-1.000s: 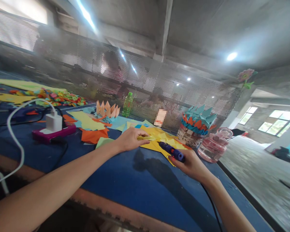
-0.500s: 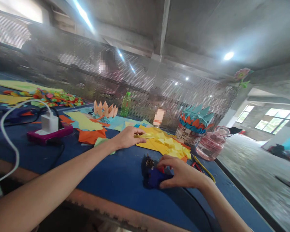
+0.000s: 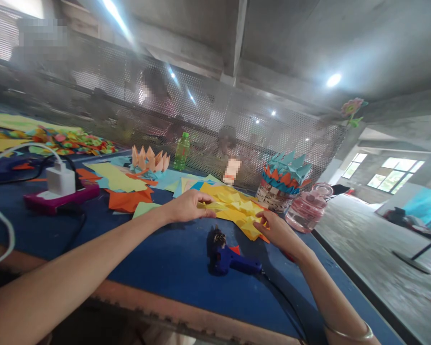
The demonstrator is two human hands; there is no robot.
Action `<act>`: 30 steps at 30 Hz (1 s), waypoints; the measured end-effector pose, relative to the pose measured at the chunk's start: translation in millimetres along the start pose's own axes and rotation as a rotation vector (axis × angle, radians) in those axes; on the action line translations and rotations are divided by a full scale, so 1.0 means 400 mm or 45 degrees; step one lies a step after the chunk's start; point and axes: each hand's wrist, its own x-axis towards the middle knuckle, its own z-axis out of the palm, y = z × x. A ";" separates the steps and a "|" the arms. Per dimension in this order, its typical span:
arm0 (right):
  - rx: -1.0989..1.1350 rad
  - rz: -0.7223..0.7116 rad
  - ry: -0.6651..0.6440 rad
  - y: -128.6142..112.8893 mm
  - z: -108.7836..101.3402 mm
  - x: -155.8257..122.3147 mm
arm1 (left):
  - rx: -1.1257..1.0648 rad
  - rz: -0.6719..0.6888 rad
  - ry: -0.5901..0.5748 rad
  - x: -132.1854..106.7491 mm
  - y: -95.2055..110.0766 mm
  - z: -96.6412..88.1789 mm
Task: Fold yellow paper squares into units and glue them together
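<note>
My left hand [image 3: 190, 206] pinches a folded yellow paper piece [image 3: 217, 206] between thumb and fingers, over the near edge of a yellow paper pile. At the pile's right end, my right hand [image 3: 273, 230] has its thumb and fingertips closed on one of the folded yellow paper pieces [image 3: 252, 221]. A blue glue gun [image 3: 237, 261] with a red trigger lies on its side on the table in front of both hands. Its nozzle end points left and its black cord runs toward me.
Behind the pile stands a basket [image 3: 273, 195] with blue and orange folded points, beside a pink water jug [image 3: 306, 211]. A green bottle [image 3: 181, 152] and a peach paper crown [image 3: 150, 160] stand further back. A purple power strip [image 3: 62, 199] with a white charger sits left, near orange paper [image 3: 129, 200].
My right hand has let go of the glue gun and moved up to the yellow pile. The gun stays on the table. My left hand still holds its yellow piece.
</note>
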 end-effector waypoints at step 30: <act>0.563 -0.399 0.497 -0.154 0.013 -0.044 | -0.108 -0.067 -0.142 -0.013 0.030 0.015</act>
